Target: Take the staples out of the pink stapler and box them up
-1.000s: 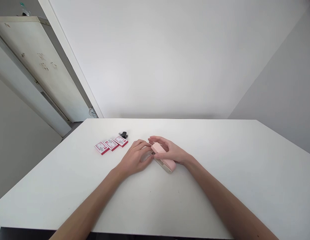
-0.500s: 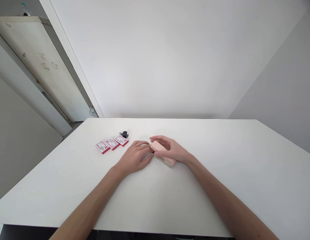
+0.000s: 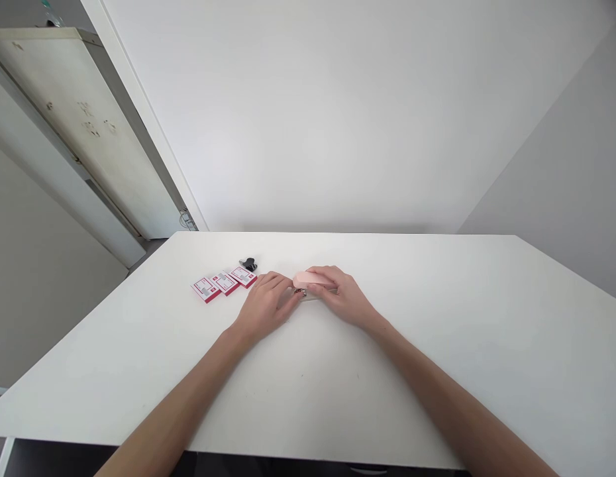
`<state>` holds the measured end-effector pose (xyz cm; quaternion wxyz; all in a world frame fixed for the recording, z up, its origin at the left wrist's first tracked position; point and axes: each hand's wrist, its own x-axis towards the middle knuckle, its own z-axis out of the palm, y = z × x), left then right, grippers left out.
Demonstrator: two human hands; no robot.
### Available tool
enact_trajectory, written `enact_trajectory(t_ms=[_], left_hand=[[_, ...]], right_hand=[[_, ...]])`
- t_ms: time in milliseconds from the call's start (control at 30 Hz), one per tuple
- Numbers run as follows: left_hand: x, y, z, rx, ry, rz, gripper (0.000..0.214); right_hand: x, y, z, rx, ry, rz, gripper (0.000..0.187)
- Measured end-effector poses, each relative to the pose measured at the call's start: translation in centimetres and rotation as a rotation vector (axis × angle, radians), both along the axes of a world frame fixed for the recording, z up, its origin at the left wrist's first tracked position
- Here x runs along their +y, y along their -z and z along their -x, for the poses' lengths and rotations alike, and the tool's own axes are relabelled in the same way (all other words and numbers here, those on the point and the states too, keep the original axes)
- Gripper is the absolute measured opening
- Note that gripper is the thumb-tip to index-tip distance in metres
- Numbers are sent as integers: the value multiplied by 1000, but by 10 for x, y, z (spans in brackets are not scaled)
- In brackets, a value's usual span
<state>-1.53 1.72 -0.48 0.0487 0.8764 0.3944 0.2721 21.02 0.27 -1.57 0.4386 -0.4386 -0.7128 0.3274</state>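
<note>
A pale pink stapler [image 3: 308,280] with an off-white base lies on the white table in front of me, its front end pointing left. My right hand [image 3: 340,295] is wrapped round its rear and middle, thumb along the near side. At the front end, my left hand [image 3: 268,298] has its thumb on the metal jaw and its fingers bent behind it. A gap shows between the pink top and the base there. Whether the left fingertips pinch anything small is hidden.
Left of my hands, three red-and-white small boxes [image 3: 224,282] lie in a slanting row. A small black object [image 3: 249,264], perhaps a staple remover, sits behind them. A white wall [image 3: 328,132] rises beyond the table [image 3: 308,397]; a worn cabinet [image 3: 89,126] stands at far left.
The stapler has turned from slanting towards me to lying nearly crosswise. My right hand has shifted slightly left and my left hand has closed in at its front end.
</note>
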Motion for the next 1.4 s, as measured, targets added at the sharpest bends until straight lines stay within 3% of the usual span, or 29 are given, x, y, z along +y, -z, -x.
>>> enact_trajectory(t_ms=[467, 767, 1067, 1400], left_hand=[[3, 2, 0, -181, 5, 98, 25], [1, 5, -2, -142, 51, 80, 22], [-3, 1, -3, -110, 61, 122, 17], [-2, 1, -2, -38, 199, 100, 16]], right_hand=[[-2, -3, -4, 162, -53, 202, 39], [-7, -17, -2, 243, -100, 245, 36], [-7, -19, -2, 307, -177, 267, 40], [-7, -21, -2, 340, -231, 292, 40]])
